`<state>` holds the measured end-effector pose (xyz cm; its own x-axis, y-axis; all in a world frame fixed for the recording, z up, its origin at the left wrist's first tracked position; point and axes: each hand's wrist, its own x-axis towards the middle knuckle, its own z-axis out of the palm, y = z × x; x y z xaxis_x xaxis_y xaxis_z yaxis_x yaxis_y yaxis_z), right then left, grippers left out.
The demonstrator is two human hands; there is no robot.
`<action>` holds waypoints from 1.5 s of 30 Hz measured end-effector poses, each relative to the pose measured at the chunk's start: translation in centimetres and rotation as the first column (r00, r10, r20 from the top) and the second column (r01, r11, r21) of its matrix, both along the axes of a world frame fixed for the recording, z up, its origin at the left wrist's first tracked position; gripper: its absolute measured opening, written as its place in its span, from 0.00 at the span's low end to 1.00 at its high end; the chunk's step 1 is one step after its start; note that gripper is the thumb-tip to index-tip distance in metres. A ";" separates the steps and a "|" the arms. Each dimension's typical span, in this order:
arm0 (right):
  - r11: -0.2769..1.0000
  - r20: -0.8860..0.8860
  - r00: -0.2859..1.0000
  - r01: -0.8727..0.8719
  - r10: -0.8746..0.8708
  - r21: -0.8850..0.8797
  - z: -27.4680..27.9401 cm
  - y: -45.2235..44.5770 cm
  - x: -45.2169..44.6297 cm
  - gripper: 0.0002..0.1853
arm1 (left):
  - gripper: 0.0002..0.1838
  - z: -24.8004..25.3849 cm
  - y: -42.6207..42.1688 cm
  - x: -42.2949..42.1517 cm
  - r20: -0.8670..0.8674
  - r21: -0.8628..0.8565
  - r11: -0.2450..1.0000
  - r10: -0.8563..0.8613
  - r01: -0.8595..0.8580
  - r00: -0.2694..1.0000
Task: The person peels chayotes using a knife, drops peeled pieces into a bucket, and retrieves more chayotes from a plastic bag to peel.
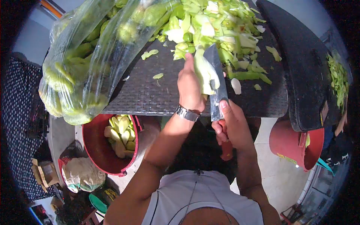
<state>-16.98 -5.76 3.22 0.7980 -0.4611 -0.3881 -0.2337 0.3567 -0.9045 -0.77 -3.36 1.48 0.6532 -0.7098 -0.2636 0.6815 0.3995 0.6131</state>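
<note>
My left hand [190, 83], with a metal watch on its wrist, grips a pale green, partly peeled chayote [204, 71] near the table's front edge. In my right hand [233, 125] is a knife [217, 86] with a wide blade and a red handle. The blade points away from me and lies along the right side of the chayote, seemingly against it. Just beyond both hands, a heap of green peelings [225, 33] covers the far part of the dark woven table [150, 93].
A clear plastic bag [86, 71] of whole chayotes fills the table's left side. Below it, a red bucket [90, 150] holds peeled pieces. A black chair [300, 67] stands to the right, near another red bucket [287, 142]. A stuffed sack [83, 174] sits on the floor at left.
</note>
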 end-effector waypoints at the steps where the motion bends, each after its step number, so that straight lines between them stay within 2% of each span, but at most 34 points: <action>1: 1.000 -0.015 1.000 0.009 -0.009 0.022 0.3 -0.1 0.1 0.20 | 0.28 -0.5 -0.1 0.3 0.023 -0.033 0.999 -0.030 0.031 0.999; 7: 0.974 0.065 0.998 -0.014 -0.001 0.227 0.5 -0.7 0.4 0.21 | 0.28 -1.1 0.0 1.5 0.194 0.114 0.993 -0.036 0.013 0.980; 10: 0.941 0.114 0.993 -0.028 -0.012 0.338 0.2 -1.5 0.5 0.22 | 0.27 -1.2 -0.1 2.0 0.174 0.146 0.987 0.033 -0.059 0.984; 13: 0.925 0.165 0.986 -0.042 -0.022 0.377 0.1 -2.8 1.1 0.23 | 0.25 -1.2 -0.6 2.7 -0.050 0.018 0.997 0.073 -0.072 0.996; 14: 0.925 0.187 0.982 -0.054 -0.019 0.377 0.1 -3.0 1.2 0.23 | 0.24 -1.1 -0.5 2.7 -0.078 -0.020 0.997 0.067 -0.069 0.995; 15: 0.941 0.040 0.996 0.064 -0.082 0.332 1.2 -2.4 1.7 0.22 | 0.24 -0.4 -0.4 2.6 -0.103 -0.060 0.996 0.061 -0.068 0.993; 16: 0.982 0.050 0.996 0.066 -0.076 0.179 1.0 -2.1 1.9 0.21 | 0.23 0.0 -0.3 2.6 -0.129 -0.099 0.993 0.054 -0.067 0.990; 18: 0.988 0.065 0.996 0.072 -0.064 -0.136 0.3 -1.8 2.0 0.21 | 0.23 0.1 -0.1 2.9 -0.077 -0.067 0.994 0.076 -0.082 0.994; 19: 0.983 0.034 0.998 0.050 -0.045 -0.175 0.6 -1.9 1.6 0.21 | 0.22 0.3 0.0 3.1 -0.051 -0.052 0.994 0.089 -0.092 0.995; 22: 0.979 -0.013 0.997 0.073 -0.077 -0.191 0.8 -2.0 0.9 0.20 | 0.22 1.0 0.5 3.0 0.042 -0.040 0.994 0.099 -0.097 0.994; 25: 0.982 0.043 0.999 -0.003 0.012 -0.187 1.1 -2.1 0.6 0.19 | 0.22 0.1 0.2 3.4 0.111 0.015 0.989 0.147 -0.150 0.983; 31: 0.964 -0.078 0.997 0.004 -0.026 -0.267 0.8 -1.9 0.0 0.19 | 0.20 0.7 0.4 2.9 0.164 0.021 0.989 0.139 -0.145 0.977; 34: 0.970 -0.075 0.997 0.005 -0.024 -0.243 1.3 -2.1 -0.2 0.17 | 0.19 0.8 0.6 2.8 0.181 0.027 0.995 0.092 -0.099 0.979; 37: 0.954 -0.120 0.992 -0.011 -0.027 -0.301 1.7 -2.1 -0.2 0.12 | 0.20 0.6 0.8 2.7 0.203 0.016 0.998 0.059 -0.063 0.978; 40: 0.970 -0.107 0.993 0.023 -0.050 -0.243 1.6 -1.7 -0.3 0.09 | 0.20 0.7 0.8 2.6 0.179 0.007 0.998 0.064 -0.066 0.982; 43: 0.958 -0.069 0.995 0.056 -0.079 -0.282 1.5 -0.9 0.2 0.18 | 0.21 0.0 0.4 2.5 0.129 0.015 1.000 0.022 -0.024 0.991; 45: 0.926 -0.034 0.999 0.026 -0.041 -0.376 0.7 -0.7 0.7 0.18 | 0.21 -0.6 0.1 1.4 0.107 0.016 1.000 -0.019 0.017 0.994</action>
